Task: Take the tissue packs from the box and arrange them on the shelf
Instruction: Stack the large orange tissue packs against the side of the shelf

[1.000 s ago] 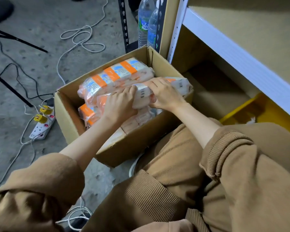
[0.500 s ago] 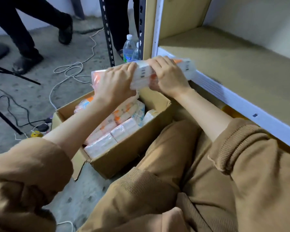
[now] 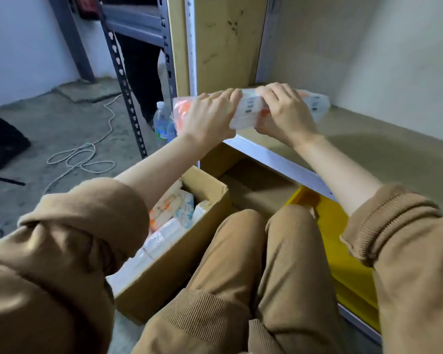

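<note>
Tissue pack [image 3: 251, 112], long, clear-wrapped, white with orange patches and dark printed marks: held lengthwise over the front left corner of the shelf [image 3: 368, 154], right end already above the shelf board, left end jutting past the white upright. Contact between pack and board not discernible.

Left hand [image 3: 207, 118] clamped on the left half of the pack, fingers curled over its top edge. Right hand [image 3: 284, 116] clamped on the middle-right part, fingers over the top, thumb side toward the camera. Both forearms bare, brown sleeves [image 3: 87, 221] pushed up toward the elbows.

Shelf board tan, edged by a white front rail [image 3: 279, 159], bare apart from the pack. Wood-toned side panel and grey back wall behind.

Cardboard box [image 3: 179, 254] on the floor, below and left of the shelf, open at the top, beside the left knee. More tissue packs [image 3: 169, 218] inside, white and orange, some with blue print, partly hidden by the left arm.

Yellow bin [image 3: 343, 251] under the shelf rail, right of the knees, mostly covered by the right arm.

Water bottles [image 3: 163, 123] standing by the grey perforated rack post [image 3: 123, 83], behind the left hand. White cable [image 3: 82, 157] looped on the concrete floor farther left.
</note>
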